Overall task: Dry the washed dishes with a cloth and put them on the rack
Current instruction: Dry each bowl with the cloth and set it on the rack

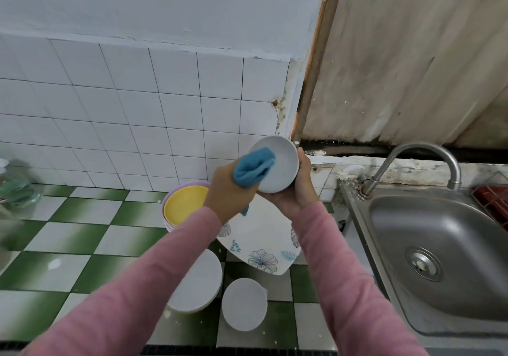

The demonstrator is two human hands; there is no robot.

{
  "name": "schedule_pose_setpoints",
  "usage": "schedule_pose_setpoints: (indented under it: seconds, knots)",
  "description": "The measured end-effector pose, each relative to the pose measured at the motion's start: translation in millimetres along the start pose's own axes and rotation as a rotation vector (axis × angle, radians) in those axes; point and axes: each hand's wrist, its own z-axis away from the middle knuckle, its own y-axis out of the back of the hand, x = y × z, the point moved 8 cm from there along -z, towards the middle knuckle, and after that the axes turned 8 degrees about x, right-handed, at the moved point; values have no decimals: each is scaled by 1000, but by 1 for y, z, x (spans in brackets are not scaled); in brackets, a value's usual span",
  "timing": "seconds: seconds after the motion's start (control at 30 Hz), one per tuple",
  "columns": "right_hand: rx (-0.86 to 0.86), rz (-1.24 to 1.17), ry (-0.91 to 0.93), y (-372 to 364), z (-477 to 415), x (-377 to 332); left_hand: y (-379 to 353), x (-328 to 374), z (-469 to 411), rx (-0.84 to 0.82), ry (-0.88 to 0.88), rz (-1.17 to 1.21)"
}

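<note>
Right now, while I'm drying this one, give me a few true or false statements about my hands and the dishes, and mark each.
1. The left hand grips the blue cloth and presses it into the white bowl. True.
2. The right hand rests empty on the counter. False: its fingers hold the white bowl up.
3. The sink is stacked with dishes. False: no dishes show in its basin.
4. The yellow dish sits nested in the purple dish. True.
5. The floral plate is lifted above the hands. False: it lies on the checked counter below them.
</note>
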Motion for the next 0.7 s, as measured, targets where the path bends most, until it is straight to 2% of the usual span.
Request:
schedule_pose_setpoints:
  seconds: [0.07,0.13,0.23,0.4,0.47,0.53,0.6,0.7]
  knots:
    - [6,-27,-12,-2,-3,3,11,5,5,217,-122,15]
    - [13,1,-26,-5,-3,11,9,7,5,274,-225,-75]
    - [-9,88,-45,-9,1,22,-17,5,4,79,-263,-216]
    - [83,110,-148,7,2,34,-45,-20,29,-380,-81,-146]
    - [89,171,-135,9,4,29,-47,-25,34,-481,-119,-250]
    - [107,237,-121,8,3,23,-48,-21,35,-474,-275,-416]
    - [150,249,-95,10,1,17,-48,-12,37,-397,-410,-456]
    - [158,147,-112,15,0,19,-46,-5,36,-352,-409,-441]
